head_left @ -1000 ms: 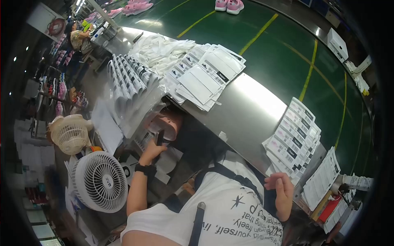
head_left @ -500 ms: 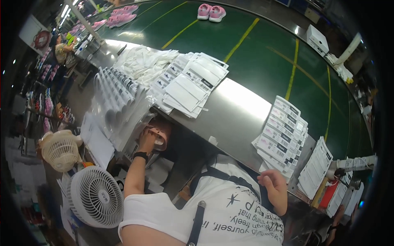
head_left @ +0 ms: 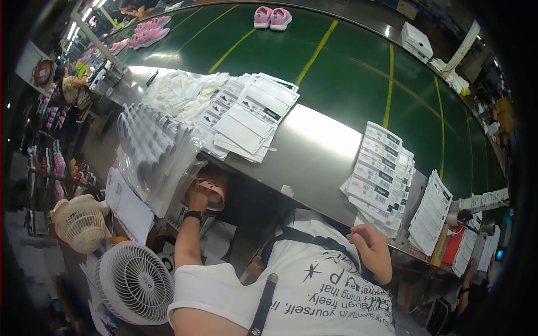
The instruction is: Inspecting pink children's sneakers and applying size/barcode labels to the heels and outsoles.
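1. Below the near edge of the worktop (head_left: 314,162), toward its left end, an open salmon-pink container (head_left: 219,191) sits partly in shadow.
2. The left hand (head_left: 199,199) reaches into this container. Its fingers are mostly out of sight there, so I cannot tell how far open they are or whether they have hold of anything. A black band (head_left: 194,214) circles the wrist.
3. The right hand (head_left: 374,253) is raised just off the near edge, toward the right end, in front of the white shirt (head_left: 330,285). Its fingers are loosely bent with the thumb apart from them, and nothing shows in their grasp.
4. Near the right hand, overlapping label sheets (head_left: 375,173) lie across the right part of the worktop. A narrower stack of white sheets (head_left: 430,215) lies farther toward the right end.
5. On the left half, printed sheets (head_left: 244,123) are fanned out beside a loose white heap (head_left: 185,92). A clear plastic bag (head_left: 151,151) of curled sheets stands by the left of the near edge, close to the container.
6. Beyond the far edge runs a green belt (head_left: 342,73) with yellow lines, carrying a pair of pink shoes (head_left: 273,19).
7. Off to the left stand a white fan (head_left: 134,283) and a beige fan (head_left: 81,227).
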Motion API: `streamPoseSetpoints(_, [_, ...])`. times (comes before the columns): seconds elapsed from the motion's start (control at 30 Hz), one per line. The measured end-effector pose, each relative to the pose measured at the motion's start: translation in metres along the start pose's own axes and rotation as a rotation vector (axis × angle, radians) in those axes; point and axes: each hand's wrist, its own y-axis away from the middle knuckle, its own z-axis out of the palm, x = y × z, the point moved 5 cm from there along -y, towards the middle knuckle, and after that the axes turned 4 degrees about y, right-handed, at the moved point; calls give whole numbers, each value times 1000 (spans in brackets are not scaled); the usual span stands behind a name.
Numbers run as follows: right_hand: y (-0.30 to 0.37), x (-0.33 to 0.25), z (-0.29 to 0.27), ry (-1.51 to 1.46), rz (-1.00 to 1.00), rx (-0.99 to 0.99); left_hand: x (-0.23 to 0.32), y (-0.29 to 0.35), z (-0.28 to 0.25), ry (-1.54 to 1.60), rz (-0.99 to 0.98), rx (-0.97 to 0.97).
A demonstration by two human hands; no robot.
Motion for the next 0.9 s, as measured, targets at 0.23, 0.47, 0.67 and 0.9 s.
streamPoseSetpoints(0.23, [-3,-7,8,70,1,-51,2,4,35,-52,-49,-147])
streamPoseSetpoints(0.47, [-4,-12,9,136,-31,2,8,5,11,-40,-20,287])
streamPoseSetpoints(0.67, [-3,-12,9,150,-43,0,-6,4,34,102,-78,8])
streamPoseSetpoints(0.9, [-3,-12,4,220,-57,3,4,-9,17,27,-98,-163])
